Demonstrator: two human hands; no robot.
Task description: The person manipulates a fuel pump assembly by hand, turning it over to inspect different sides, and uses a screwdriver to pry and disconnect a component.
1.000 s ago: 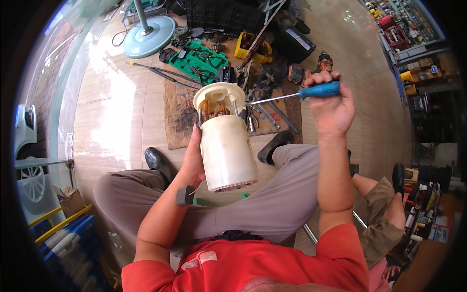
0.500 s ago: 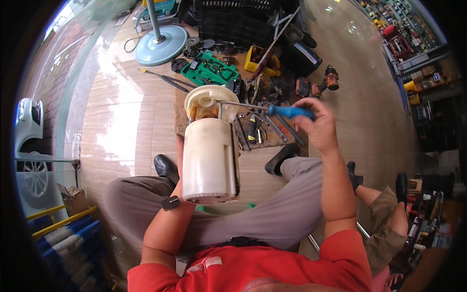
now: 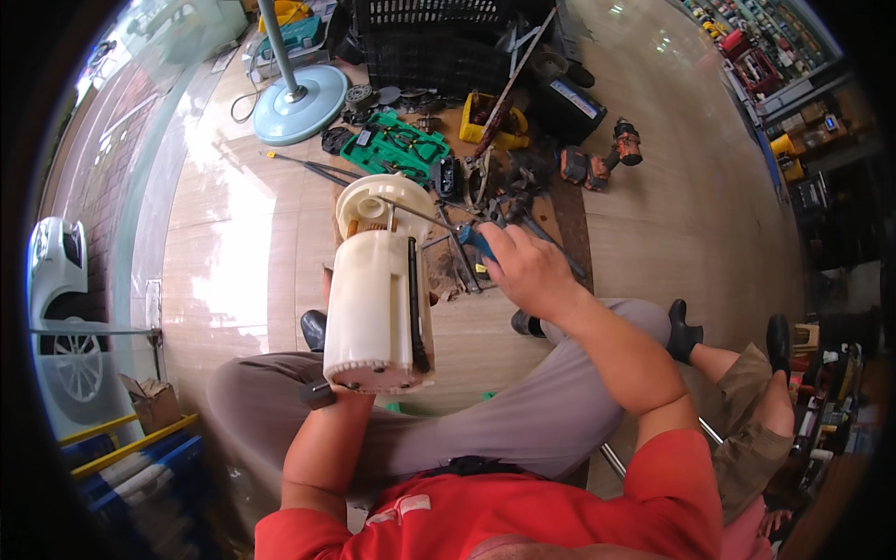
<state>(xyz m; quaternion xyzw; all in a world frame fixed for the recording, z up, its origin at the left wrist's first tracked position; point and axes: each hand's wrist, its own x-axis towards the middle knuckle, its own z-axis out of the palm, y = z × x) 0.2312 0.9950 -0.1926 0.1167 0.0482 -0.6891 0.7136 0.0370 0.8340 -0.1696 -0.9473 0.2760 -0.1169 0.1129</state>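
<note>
A cream-white fuel pump module (image 3: 369, 299), a plastic cylinder with a round flange (image 3: 350, 198) at its far end, is held up over my lap. A black strip runs along its right side. My left hand (image 3: 328, 282) grips it from behind and beneath; most of that hand is hidden, with only bits of fingers at the edges. In my right hand (image 3: 530, 266) is a screwdriver (image 3: 478, 243) with a blue handle, fingers closed round it. Its metal shaft slants left, and the tip appears to meet the flange; I cannot tell whether it is wedged in.
A brown board (image 3: 567, 219) on the tiled floor carries several tools. Beyond are an open green tool case (image 3: 397, 149), a yellow container (image 3: 493, 121), an orange-black cordless drill (image 3: 588, 168), a black crate (image 3: 420, 61) and a stand's round base (image 3: 301, 105). Another person's legs (image 3: 719, 359) are at right.
The fuel pump module has shifted left and turned, showing more of its black strip. My right hand has come nearer and lower, closing more fully round the screwdriver, which now tilts more steeply.
</note>
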